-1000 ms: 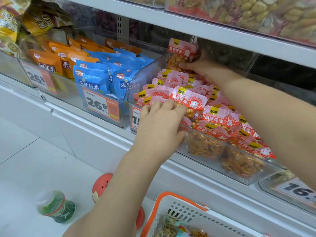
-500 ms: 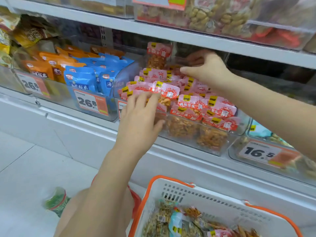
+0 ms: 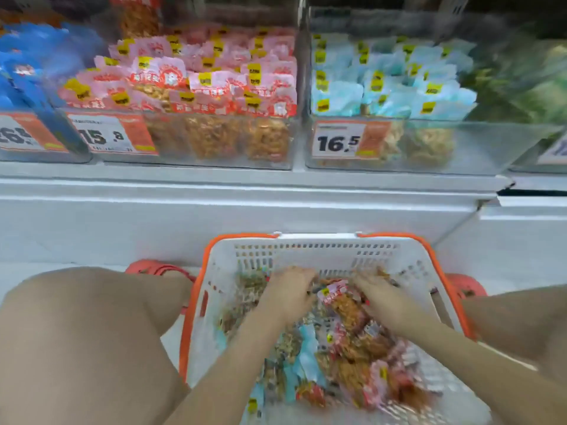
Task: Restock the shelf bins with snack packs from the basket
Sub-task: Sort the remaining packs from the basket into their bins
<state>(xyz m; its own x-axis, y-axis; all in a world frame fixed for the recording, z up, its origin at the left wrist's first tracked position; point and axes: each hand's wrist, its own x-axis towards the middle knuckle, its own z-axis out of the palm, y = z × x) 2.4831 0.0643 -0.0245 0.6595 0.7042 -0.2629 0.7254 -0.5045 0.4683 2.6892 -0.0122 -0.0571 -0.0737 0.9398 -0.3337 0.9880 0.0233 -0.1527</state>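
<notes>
Both hands are down in the basket (image 3: 322,256), among the loose snack packs (image 3: 352,348). Motion blur keeps me from telling whether the left hand (image 3: 288,291) or the right hand (image 3: 379,297) grips anything (a pink pack (image 3: 336,291) lies between them). Above the basket, beyond its far rim, the pink-pack bin (image 3: 214,142) sits on the shelf, with the pale-blue-pack bin (image 3: 478,145) just beside it.

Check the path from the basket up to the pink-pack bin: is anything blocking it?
Nothing visible does. Both hands, left hand and right hand, are down among the packs in the basket. The pink-pack bin above is open-topped, though already heaped nearly full.
</notes>
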